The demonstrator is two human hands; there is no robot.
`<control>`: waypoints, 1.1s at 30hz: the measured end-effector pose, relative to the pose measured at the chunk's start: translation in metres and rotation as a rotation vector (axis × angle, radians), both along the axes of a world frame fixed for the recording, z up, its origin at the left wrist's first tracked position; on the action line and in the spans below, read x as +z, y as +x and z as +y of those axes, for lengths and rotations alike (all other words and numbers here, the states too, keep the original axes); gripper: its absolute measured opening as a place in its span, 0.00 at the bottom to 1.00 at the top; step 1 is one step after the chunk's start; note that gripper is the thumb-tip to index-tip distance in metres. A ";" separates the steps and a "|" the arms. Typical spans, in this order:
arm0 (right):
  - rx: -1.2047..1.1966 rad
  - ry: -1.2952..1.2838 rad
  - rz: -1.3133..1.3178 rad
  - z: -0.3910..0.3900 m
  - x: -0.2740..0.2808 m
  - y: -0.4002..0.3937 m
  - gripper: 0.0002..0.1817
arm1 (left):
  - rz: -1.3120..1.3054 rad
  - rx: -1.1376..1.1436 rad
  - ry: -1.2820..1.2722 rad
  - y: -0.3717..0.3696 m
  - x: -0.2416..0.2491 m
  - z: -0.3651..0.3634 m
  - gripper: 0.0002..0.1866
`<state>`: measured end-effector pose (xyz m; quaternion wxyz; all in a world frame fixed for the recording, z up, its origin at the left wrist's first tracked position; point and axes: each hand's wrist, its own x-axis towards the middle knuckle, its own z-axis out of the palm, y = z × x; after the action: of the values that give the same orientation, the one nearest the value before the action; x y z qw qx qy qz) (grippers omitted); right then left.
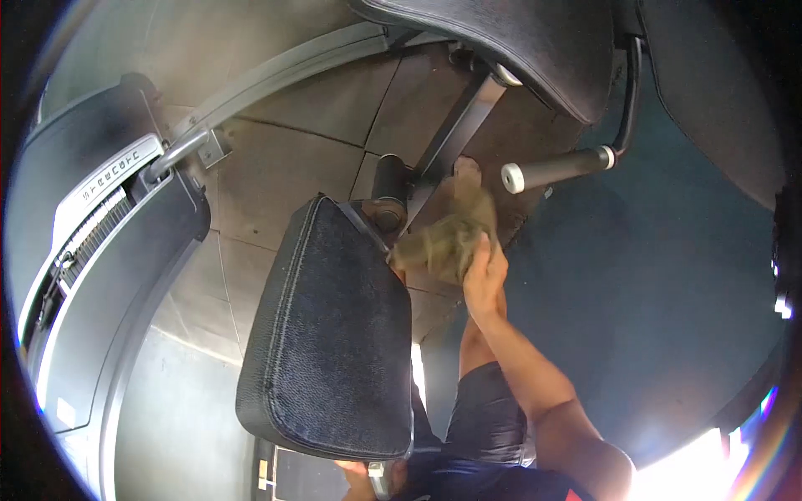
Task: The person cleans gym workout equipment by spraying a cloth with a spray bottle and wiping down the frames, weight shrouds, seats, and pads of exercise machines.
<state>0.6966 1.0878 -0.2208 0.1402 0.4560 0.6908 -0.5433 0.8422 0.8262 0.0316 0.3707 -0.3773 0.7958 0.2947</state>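
Observation:
My right hand point(486, 280) holds a crumpled olive-brown cloth point(451, 238), blurred by motion. The cloth hangs over the floor, close to the lower frame of a gym machine and just right of a black padded seat point(342, 334). Beyond the cloth are a dark foam roller point(390, 185) and a grey metal beam point(455, 125). Low in the view, my left hand point(359, 483) is partly hidden under the seat's near edge. Its fingers seem wrapped around a short metal post point(380, 478) there.
A machine handle point(560, 169) with a pale end cap juts out on the right, below a large dark pad point(518, 42). On the left stands a weight-stack housing point(109, 250) marked "STRENGTH". A curved metal rail point(284, 71) crosses the tiled floor point(309, 159). My leg point(478, 346) is beside the seat.

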 end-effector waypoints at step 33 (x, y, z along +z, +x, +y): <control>0.423 0.461 0.422 -0.052 -0.218 0.039 0.50 | -0.046 -0.313 -0.071 0.054 -0.013 -0.019 0.24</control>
<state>0.7354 1.0363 -0.4386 -0.0024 0.2011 0.8874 -0.4147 0.8961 0.8069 0.0186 0.4166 -0.2682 0.8461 0.1965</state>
